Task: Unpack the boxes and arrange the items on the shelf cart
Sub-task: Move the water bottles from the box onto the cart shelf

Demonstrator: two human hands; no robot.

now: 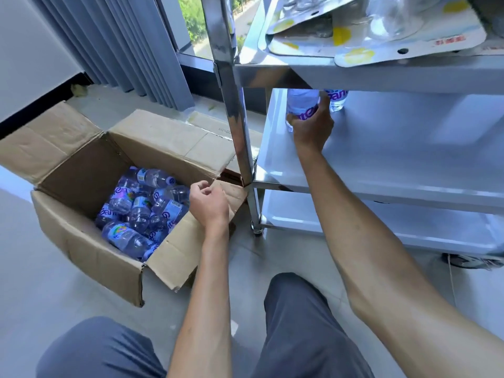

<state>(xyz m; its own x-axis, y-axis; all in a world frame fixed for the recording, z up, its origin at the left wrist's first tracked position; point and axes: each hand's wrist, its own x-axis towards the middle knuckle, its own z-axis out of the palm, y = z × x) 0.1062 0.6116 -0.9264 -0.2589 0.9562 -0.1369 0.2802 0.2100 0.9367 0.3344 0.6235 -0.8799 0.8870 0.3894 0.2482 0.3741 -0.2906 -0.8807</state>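
**Presently: bottle set on the middle shelf of the cart**

At far left, grey vertical blinds [114,42] are seen hanging before a window. Below them, an open cardboard box [81,241] is placed on the pale tiled floor, its flaps folded outward; a loose heap of small water bottles [136,211] with purple-lettered labels is contained in it, lying on their sides. Just right of the heap, the left hand [208,203] is held over the box's near-right flap, fingers loosely curled and nothing gripped. Further right, the steel corner post [231,105] of the shelf cart [381,165] is shown rising beside the box. On the cart's middle shelf, near its back left corner, an upright bottle [301,105] is gripped by the right hand [311,126], the fingers and thumb wrapped round its labelled body. A second bottle [336,100] is seen standing just beside it to the right, partly hidden by the shelf above. On the top shelf, flat blister packs [381,39] with yellow spots are stacked. Grey-trousered knees are visible at the bottom edge.
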